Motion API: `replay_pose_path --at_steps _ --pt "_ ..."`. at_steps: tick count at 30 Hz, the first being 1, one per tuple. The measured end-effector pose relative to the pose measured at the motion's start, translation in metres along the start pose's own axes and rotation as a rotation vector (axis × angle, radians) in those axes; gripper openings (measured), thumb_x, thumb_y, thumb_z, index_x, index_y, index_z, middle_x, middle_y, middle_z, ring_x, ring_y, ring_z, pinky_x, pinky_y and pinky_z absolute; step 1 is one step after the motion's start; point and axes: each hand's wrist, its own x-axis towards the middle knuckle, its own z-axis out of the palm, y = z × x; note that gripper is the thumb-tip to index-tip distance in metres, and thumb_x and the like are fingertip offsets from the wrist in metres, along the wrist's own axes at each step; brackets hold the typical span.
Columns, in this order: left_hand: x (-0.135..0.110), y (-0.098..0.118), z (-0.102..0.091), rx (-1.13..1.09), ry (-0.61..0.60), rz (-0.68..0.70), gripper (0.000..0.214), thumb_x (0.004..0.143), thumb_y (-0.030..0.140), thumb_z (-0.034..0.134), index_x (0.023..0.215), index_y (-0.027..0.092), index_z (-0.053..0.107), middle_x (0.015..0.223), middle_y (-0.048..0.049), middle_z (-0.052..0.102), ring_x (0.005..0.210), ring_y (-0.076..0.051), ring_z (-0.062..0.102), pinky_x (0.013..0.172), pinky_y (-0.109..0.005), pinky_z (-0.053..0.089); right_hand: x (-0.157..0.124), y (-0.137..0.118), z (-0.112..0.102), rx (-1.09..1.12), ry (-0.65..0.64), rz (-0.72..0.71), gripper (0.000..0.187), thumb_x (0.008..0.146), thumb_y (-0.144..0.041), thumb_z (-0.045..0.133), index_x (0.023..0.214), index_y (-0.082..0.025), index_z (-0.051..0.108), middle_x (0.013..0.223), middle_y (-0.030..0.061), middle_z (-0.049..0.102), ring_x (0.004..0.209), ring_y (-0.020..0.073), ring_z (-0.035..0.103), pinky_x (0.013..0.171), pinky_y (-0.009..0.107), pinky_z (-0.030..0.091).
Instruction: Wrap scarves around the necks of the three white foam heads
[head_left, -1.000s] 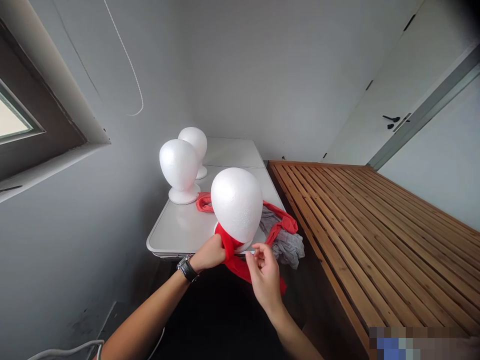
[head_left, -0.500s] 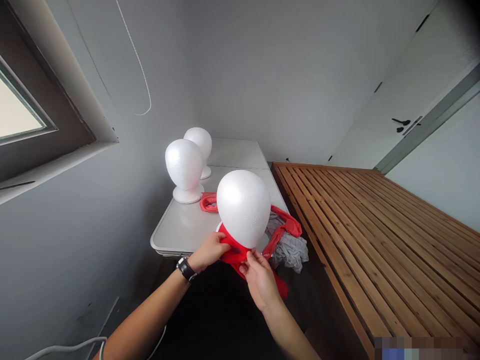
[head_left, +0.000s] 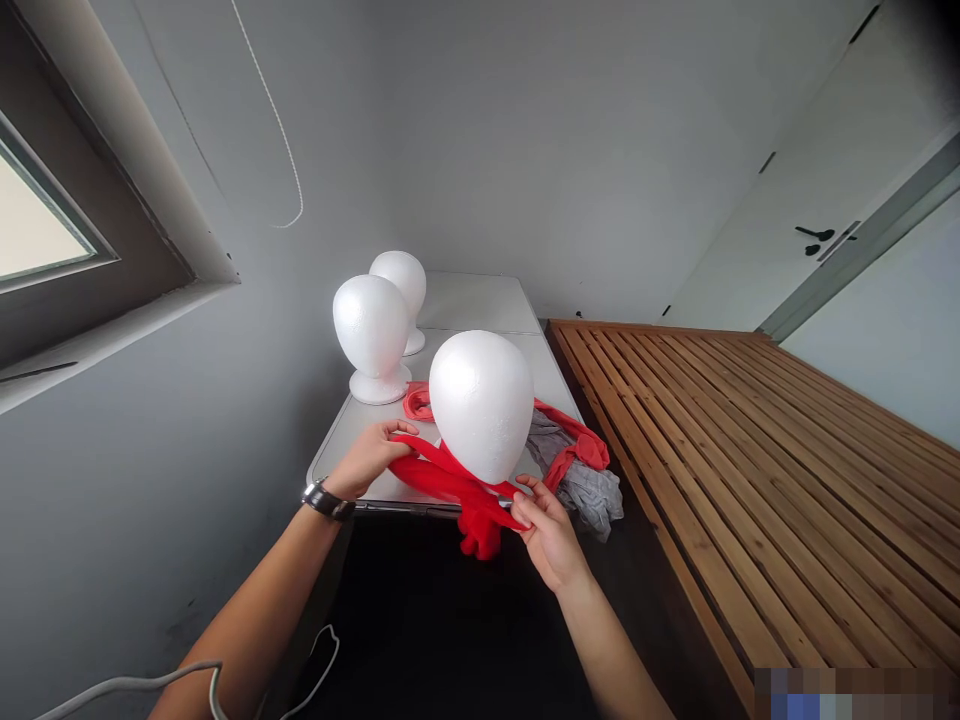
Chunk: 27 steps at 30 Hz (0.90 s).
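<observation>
A white foam mannequin head (head_left: 481, 400) stands at the near edge of the table. Round its neck lies a bright red scarf (head_left: 442, 480), stretched toward both sides, with a bunched part hanging below the table edge. My left hand (head_left: 369, 458), wearing a black-banded watch, pinches the scarf to the left of the head. At the right, my right hand (head_left: 547, 530) grips the other side of the scarf between thumb and fingers. The head's base is mostly hidden behind the cloth.
Two more foam heads (head_left: 371, 325) stand at the table's (head_left: 487, 300) back left. A coral-red cloth (head_left: 589, 450) and a grey cloth (head_left: 589, 500) lie at the right edge, the grey one drooping over. A slatted wooden bed frame (head_left: 697, 430) runs along the right.
My hands have moved apart, the left one outward to the left and the right one slightly right. The scarf is now pulled wider, and its lower part hangs bunched in the middle.
</observation>
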Motion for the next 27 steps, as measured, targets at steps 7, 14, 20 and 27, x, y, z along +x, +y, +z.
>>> replay_pose_path --at_steps 7,14,20,27 --pt "-0.021 0.011 -0.017 0.440 -0.017 0.107 0.041 0.069 0.019 0.069 0.109 0.022 0.075 0.065 0.0013 0.061 0.052 -0.014 0.047 0.050 -0.026 0.028 -0.002 -0.001 -0.001 -0.082 0.045 -0.030 0.047 0.075 -0.040 0.095 0.110 -0.024 0.069 0.066 -0.0077 0.046 0.062 0.0090 0.036 0.061 0.023 0.032" --pt "-0.023 0.013 -0.027 0.153 0.019 0.105 0.023 0.083 0.039 0.065 0.094 0.021 0.071 0.075 -0.0041 0.069 0.070 -0.021 0.066 0.063 -0.029 0.049 -0.001 0.002 -0.005 -0.186 0.048 -0.036 0.047 0.080 -0.049 0.092 0.113 -0.025 0.068 0.079 -0.0029 0.057 0.068 0.0100 0.043 0.063 0.024 0.035" --pt "-0.024 0.011 -0.037 0.569 0.083 0.177 0.044 0.089 0.061 0.068 0.108 0.023 0.076 0.085 -0.0066 0.076 0.079 -0.026 0.072 0.066 -0.030 0.051 -0.001 0.007 0.001 -0.201 0.011 -0.049 0.045 0.081 -0.050 0.091 0.107 -0.022 0.068 0.076 -0.0027 0.053 0.069 0.0105 0.044 0.061 0.024 0.031" --pt "-0.039 0.024 -0.054 1.324 0.283 0.377 0.050 0.086 0.064 0.071 0.117 0.025 0.078 0.093 -0.0088 0.080 0.083 -0.031 0.073 0.066 -0.034 0.048 0.003 0.009 0.003 -0.315 0.010 -0.071 0.048 0.081 -0.053 0.089 0.110 -0.022 0.068 0.086 0.0010 0.063 0.076 0.0137 0.053 0.062 0.025 0.037"
